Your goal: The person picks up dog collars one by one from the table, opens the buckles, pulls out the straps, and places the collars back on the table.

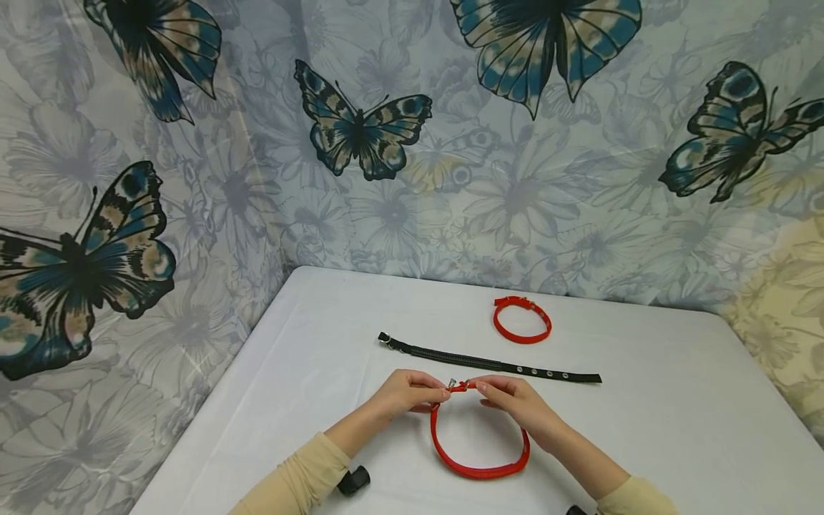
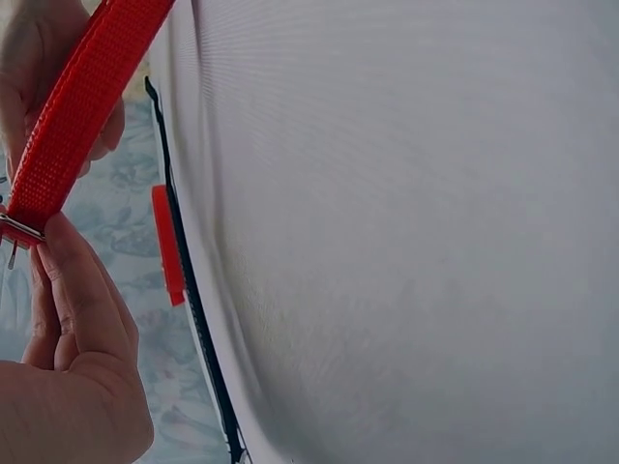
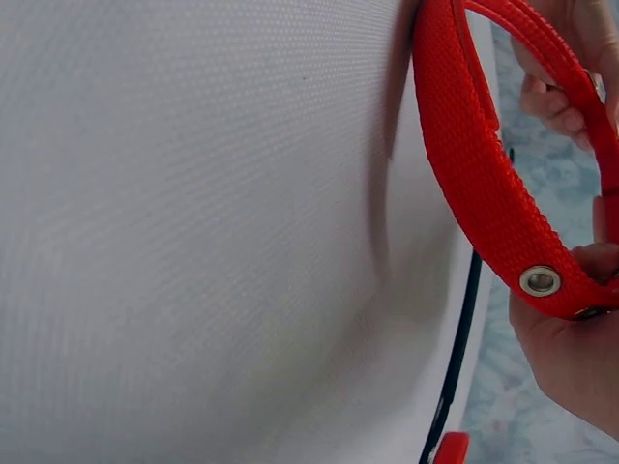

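Between both hands a red webbing collar (image 1: 479, 473) is bent into a loop, its lower curve toward the table's near side. My left hand (image 1: 410, 390) pinches the collar by its metal buckle (image 2: 23, 228) between thumb and fingers. Opposite it, my right hand (image 1: 515, 404) pinches the strap end close to the buckle. A metal eyelet (image 3: 540, 281) shows on the strap beside the right hand in the right wrist view. Whether the strap end passes through the buckle cannot be made out.
Beyond the hands a black collar (image 1: 463, 357) with several eyelets lies stretched flat on the white table (image 1: 309, 307). Farther back rests a second red collar (image 1: 523, 339), fastened in a ring. Butterfly-patterned cloth (image 1: 386, 214) hangs behind the table and along its left.
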